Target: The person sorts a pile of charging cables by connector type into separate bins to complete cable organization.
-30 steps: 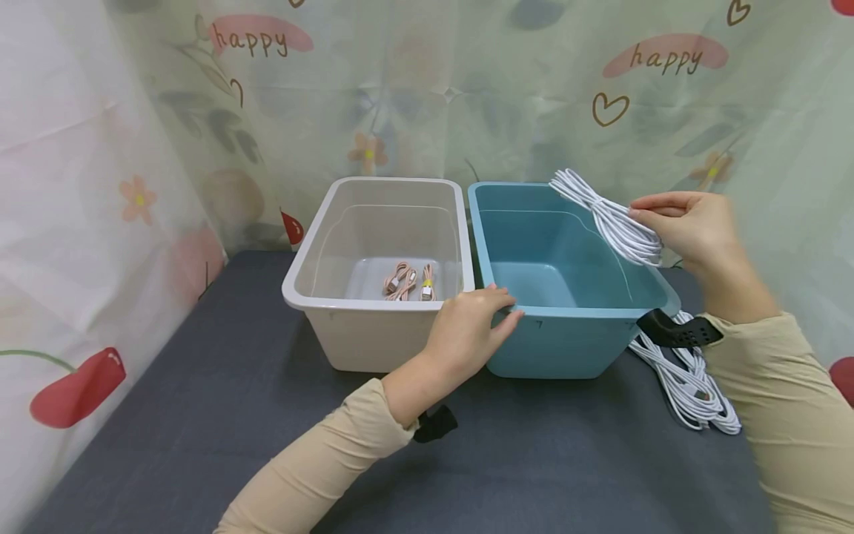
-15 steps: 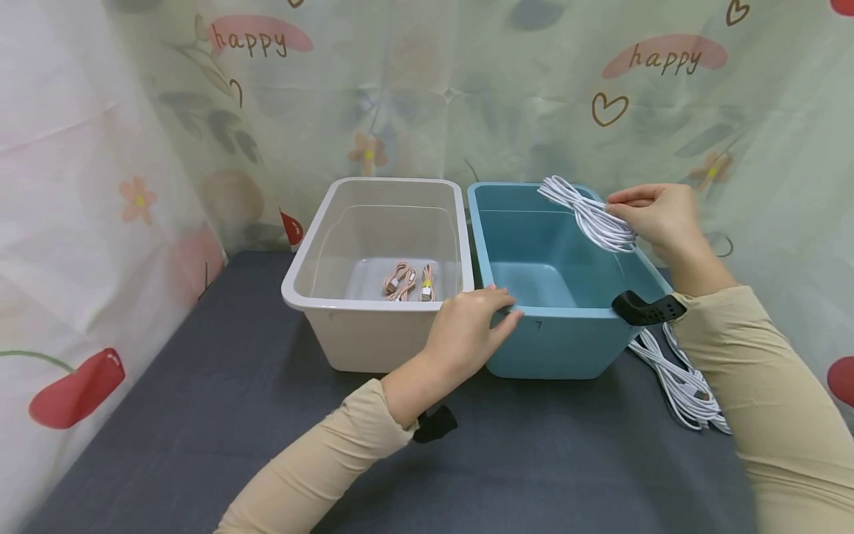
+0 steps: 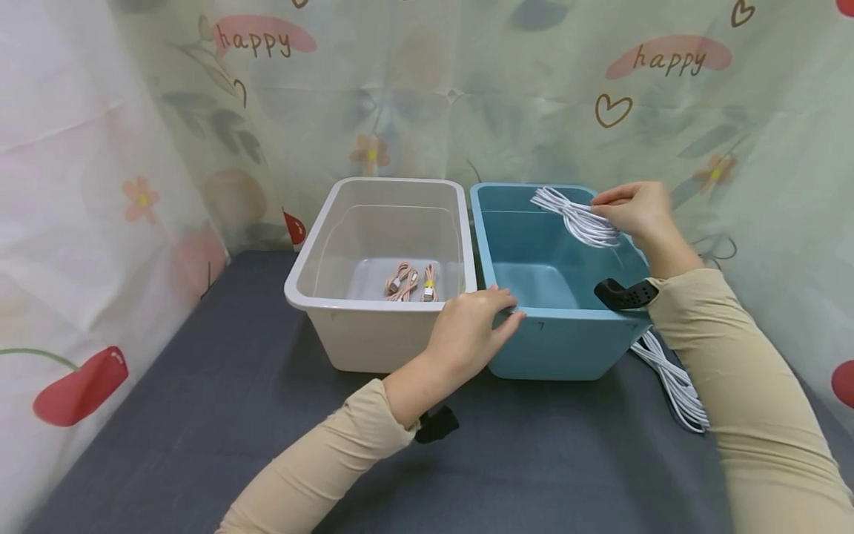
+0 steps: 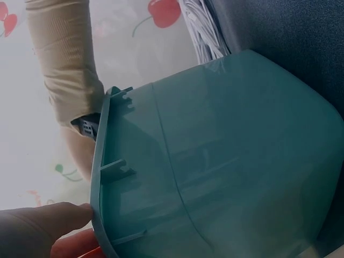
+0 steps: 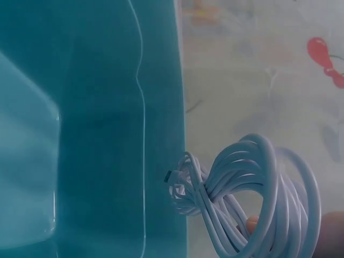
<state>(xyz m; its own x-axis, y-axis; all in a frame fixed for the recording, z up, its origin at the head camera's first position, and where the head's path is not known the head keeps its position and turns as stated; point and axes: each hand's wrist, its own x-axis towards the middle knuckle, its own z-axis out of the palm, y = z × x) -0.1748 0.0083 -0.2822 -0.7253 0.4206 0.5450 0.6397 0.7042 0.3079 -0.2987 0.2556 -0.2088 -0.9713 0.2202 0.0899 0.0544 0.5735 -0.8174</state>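
My right hand (image 3: 639,215) pinches a coiled white cable (image 3: 572,218) and holds it over the back right part of the teal plastic tub (image 3: 567,345). In the right wrist view the tied loops of the white cable (image 5: 269,188) hang near the tub's edge, with a small dark connector end showing. My left hand (image 3: 469,326) grips the tub's near left rim corner between thumb and fingers; the left wrist view shows the thumb (image 4: 59,215) at the rim. Inside the teal tub, the visible floor is bare.
A beige tub (image 3: 373,305) stands close to the teal one on the left, holding pinkish coiled cables (image 3: 402,283). More coiled white cable (image 3: 672,382) lies on the dark tablecloth (image 3: 534,460), right of the teal tub, partly behind my right sleeve. A printed curtain (image 3: 414,96) hangs behind.
My right hand has moved left and slightly down, bringing the white cable from the teal tub's right edge further over its inside. My left hand has stayed at the rim.
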